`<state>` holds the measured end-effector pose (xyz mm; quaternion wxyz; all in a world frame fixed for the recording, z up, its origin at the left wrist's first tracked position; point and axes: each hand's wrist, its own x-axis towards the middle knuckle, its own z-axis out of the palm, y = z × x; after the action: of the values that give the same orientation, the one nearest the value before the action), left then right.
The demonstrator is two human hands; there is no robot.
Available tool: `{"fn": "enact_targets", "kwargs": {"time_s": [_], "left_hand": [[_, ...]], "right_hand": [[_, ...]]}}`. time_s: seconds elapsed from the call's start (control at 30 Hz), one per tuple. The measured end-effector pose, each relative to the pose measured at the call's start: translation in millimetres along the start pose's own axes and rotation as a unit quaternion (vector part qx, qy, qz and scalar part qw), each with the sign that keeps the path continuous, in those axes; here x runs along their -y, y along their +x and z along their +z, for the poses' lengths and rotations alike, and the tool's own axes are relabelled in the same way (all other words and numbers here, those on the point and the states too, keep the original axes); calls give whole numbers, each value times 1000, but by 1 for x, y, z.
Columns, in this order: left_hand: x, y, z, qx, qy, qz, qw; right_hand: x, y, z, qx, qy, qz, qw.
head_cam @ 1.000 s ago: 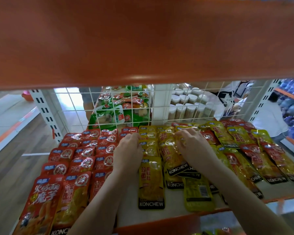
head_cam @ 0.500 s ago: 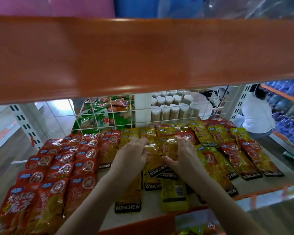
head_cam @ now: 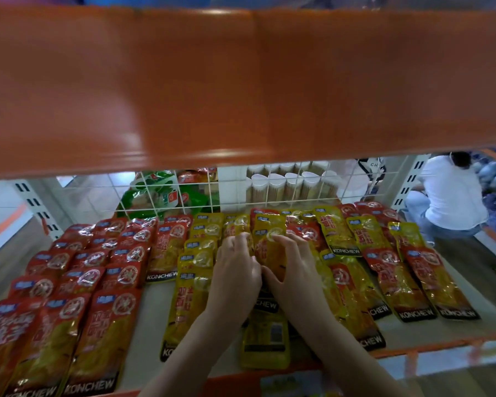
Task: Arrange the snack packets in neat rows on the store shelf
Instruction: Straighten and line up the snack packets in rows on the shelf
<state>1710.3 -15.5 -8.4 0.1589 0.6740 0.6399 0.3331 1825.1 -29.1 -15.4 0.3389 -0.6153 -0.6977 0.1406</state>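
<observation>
**Head view: both hands on the yellow packets at mid-shelf**

Head camera looks under an orange upper shelf edge (head_cam: 241, 90) onto the white shelf (head_cam: 149, 319). Red snack packets (head_cam: 98, 270) lie in overlapping rows on the left side. Yellow snack packets (head_cam: 198, 265) fill the middle, and a mix of red and yellow ones spreads to the right. The left hand (head_cam: 235, 270) and right hand (head_cam: 292, 270) sit side by side, thumbs nearly touching, on a yellow packet (head_cam: 269, 247) in the middle column. Fingers of both hands are bent, tips pressing on the packet's upper part; whether they pinch it cannot be told. One yellow packet (head_cam: 265, 339) lies back side up near the front edge, between the forearms. Behind a white wire grid (head_cam: 241, 193), a person in white (head_cam: 453, 196) crouches.
</observation>
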Motion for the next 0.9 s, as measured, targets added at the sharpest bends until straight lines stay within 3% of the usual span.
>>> {"fn": "enact_targets", "kwargs": {"time_s": [0.17,0.43,0.57,0.73,0.9], "left_hand": [[2,0,3,-10,-41,-16,999],[6,-4,-4,-28,-104,28,994],[6,-5,-5,-48,-97,41,993],[9,-5,-3,-47,-71,38,996],[10,-3,0,-36,-63,37,997]], "right_hand": [[0,-2,-2,-17,53,-4,998],[0,-1,-4,5,114,20,993],[2,-2,-10,-50,209,54,975],[-1,5,-39,-115,340,130,924],[-25,14,-76,-219,361,177,889]]}}
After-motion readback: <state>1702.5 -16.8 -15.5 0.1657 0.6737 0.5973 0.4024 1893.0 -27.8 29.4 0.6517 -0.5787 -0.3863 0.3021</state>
